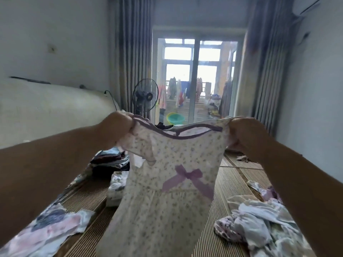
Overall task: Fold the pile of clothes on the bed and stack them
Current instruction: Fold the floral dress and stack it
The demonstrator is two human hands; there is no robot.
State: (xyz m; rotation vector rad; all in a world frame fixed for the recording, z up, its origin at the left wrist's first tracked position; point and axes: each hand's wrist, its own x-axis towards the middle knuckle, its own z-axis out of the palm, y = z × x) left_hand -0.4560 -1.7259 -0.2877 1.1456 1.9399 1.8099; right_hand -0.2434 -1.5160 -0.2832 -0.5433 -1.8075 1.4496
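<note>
Over the slatted brown bed mat [230,182], left hand [118,125] and right hand [245,132] pinch the shoulders of the white floral dress with purple bow [167,191], held up mid-task; next it likely needs laying flat to fold.

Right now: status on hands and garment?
Left hand and right hand each pinch a shoulder of the floral dress, held up, unfolded. Folded stack behind it. Loose pile at right, unfolded. Nothing blocking.

left forearm [55,164] and right forearm [297,175] bare as far as they show; left hand [118,125] and right hand [245,130] bare too.
</note>
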